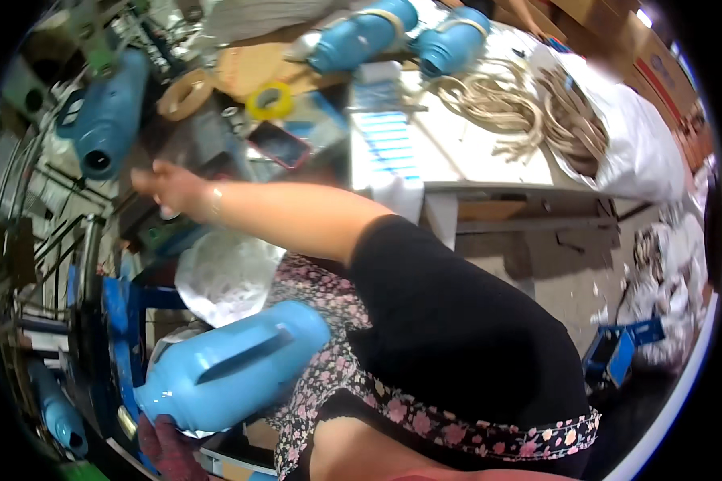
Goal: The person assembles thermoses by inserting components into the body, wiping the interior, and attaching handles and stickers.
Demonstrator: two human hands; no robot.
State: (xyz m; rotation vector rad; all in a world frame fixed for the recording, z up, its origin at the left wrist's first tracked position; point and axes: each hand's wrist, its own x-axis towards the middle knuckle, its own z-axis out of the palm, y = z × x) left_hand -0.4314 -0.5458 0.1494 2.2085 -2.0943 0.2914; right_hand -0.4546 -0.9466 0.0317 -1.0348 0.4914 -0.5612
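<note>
You had one blue handled jug (233,365) in your left grip (168,453).
Five blue jugs showed in all: yours, two on the white tabletop (489,164), one on the machinery (104,116) at upper left and one at lower left (58,417); you also had one yellow tape roll (270,100), one tan ring (186,94), one phone (279,145) and two bundles of rope (493,104). Your jug lay tilted before your floral apron (321,353), its narrow end against the dark red glove of your left grip, which was closed on it, fingertips partly hidden. Your bare right grip (180,192) reached out, blurred, well apart from that jug; you could not tell whether it held anything. The lower-left jug was dim.
</note>
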